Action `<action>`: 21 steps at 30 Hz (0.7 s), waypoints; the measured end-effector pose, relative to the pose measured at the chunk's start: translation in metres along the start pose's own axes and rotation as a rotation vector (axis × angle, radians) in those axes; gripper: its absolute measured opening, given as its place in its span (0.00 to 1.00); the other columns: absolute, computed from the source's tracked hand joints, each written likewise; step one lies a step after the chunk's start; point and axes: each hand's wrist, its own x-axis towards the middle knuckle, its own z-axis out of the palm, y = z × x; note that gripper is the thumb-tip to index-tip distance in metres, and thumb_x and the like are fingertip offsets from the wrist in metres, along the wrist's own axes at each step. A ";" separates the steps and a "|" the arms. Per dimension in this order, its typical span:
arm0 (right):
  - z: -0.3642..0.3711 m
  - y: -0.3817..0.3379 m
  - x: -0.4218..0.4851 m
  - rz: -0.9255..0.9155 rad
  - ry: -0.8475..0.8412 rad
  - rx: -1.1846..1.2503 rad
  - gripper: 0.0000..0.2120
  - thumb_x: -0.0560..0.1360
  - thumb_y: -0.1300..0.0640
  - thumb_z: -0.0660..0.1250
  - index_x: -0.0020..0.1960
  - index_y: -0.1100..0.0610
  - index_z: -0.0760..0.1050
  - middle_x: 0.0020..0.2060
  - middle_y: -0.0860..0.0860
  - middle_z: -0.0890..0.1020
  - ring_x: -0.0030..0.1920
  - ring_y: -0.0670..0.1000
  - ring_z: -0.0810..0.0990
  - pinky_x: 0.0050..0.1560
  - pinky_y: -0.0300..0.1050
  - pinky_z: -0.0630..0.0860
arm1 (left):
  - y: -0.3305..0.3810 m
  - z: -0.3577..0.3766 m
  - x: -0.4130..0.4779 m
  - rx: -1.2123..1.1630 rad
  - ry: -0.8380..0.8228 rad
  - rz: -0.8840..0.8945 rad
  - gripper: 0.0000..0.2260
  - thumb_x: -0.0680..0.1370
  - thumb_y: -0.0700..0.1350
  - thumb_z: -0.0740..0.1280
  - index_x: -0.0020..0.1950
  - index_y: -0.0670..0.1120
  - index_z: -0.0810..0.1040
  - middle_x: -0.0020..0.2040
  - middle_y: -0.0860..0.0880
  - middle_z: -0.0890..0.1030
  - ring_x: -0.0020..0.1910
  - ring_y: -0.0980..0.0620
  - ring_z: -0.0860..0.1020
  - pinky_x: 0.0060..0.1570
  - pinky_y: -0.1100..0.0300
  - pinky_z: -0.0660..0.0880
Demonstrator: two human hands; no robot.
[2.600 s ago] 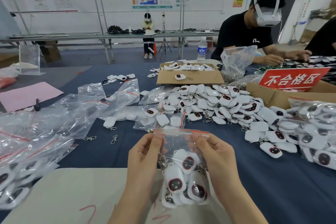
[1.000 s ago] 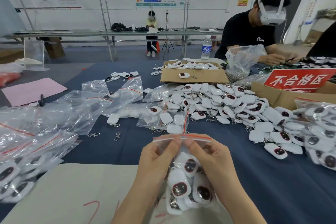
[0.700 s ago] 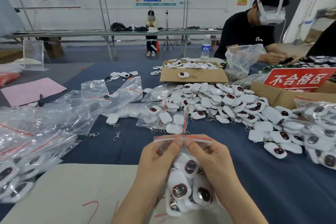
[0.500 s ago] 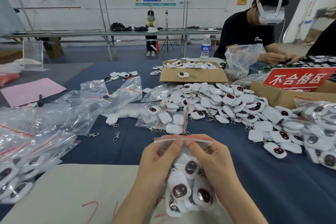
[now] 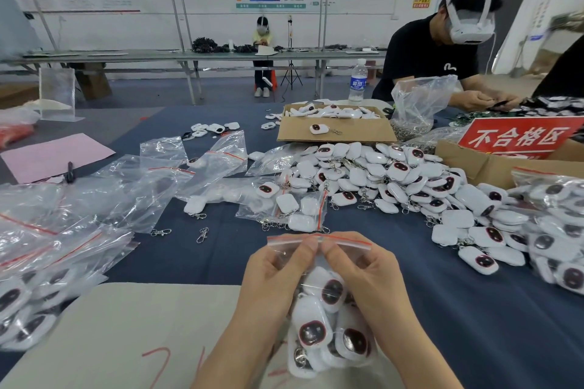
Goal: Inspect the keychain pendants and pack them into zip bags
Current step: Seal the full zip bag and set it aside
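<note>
The left hand (image 5: 278, 275) and right hand (image 5: 363, 271) have slid from the corners of the zip bag (image 5: 347, 242) to mid-strip, thumbs and forefingers pinching it closed; the pendants (image 5: 313, 330) sit inside, over the near mat (image 5: 142, 325) -- sealing looks nearly done.

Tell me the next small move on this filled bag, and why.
Probably slide both thumbs outward along the red zip strip to press it shut. The left hand and right hand pinch the zip bag at the strip's middle, its ends are untouched, and pendants already fill it.
</note>
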 end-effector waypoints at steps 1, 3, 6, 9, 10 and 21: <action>0.000 0.000 0.000 -0.002 -0.003 -0.006 0.06 0.77 0.58 0.72 0.45 0.49 0.85 0.41 0.49 0.88 0.40 0.47 0.86 0.39 0.35 0.78 | 0.000 0.000 0.000 0.012 0.000 0.010 0.12 0.74 0.52 0.72 0.49 0.45 0.87 0.44 0.41 0.87 0.43 0.46 0.85 0.41 0.59 0.80; 0.001 0.000 0.000 -0.006 -0.008 -0.003 0.05 0.77 0.57 0.72 0.45 0.49 0.86 0.41 0.49 0.88 0.41 0.47 0.86 0.39 0.35 0.78 | 0.001 0.000 0.000 0.025 0.010 0.025 0.11 0.75 0.50 0.71 0.49 0.45 0.87 0.43 0.42 0.87 0.43 0.46 0.85 0.41 0.60 0.80; 0.001 0.000 0.000 -0.015 -0.005 0.000 0.05 0.76 0.57 0.72 0.45 0.49 0.86 0.41 0.49 0.88 0.41 0.47 0.86 0.39 0.35 0.78 | 0.000 0.000 0.000 0.029 0.012 0.032 0.12 0.73 0.52 0.72 0.48 0.45 0.87 0.43 0.43 0.87 0.43 0.47 0.85 0.41 0.60 0.80; -0.001 0.001 0.000 -0.027 0.019 -0.008 0.06 0.76 0.58 0.72 0.44 0.49 0.86 0.40 0.49 0.88 0.40 0.46 0.86 0.38 0.34 0.78 | 0.000 0.002 -0.001 0.043 -0.010 0.050 0.11 0.74 0.51 0.71 0.48 0.46 0.87 0.43 0.43 0.87 0.43 0.46 0.86 0.41 0.61 0.80; -0.001 0.002 0.001 -0.026 0.032 -0.002 0.07 0.76 0.59 0.72 0.43 0.49 0.86 0.40 0.49 0.88 0.39 0.45 0.86 0.37 0.33 0.78 | -0.001 0.003 -0.001 0.045 -0.016 0.057 0.11 0.75 0.51 0.71 0.49 0.46 0.87 0.43 0.43 0.87 0.43 0.47 0.86 0.41 0.61 0.80; 0.000 0.003 0.003 0.006 0.067 0.019 0.08 0.76 0.60 0.72 0.42 0.50 0.86 0.37 0.49 0.87 0.35 0.43 0.84 0.35 0.32 0.76 | -0.003 0.000 0.003 -0.001 0.037 0.100 0.12 0.72 0.51 0.72 0.48 0.44 0.86 0.44 0.41 0.87 0.41 0.48 0.85 0.40 0.61 0.80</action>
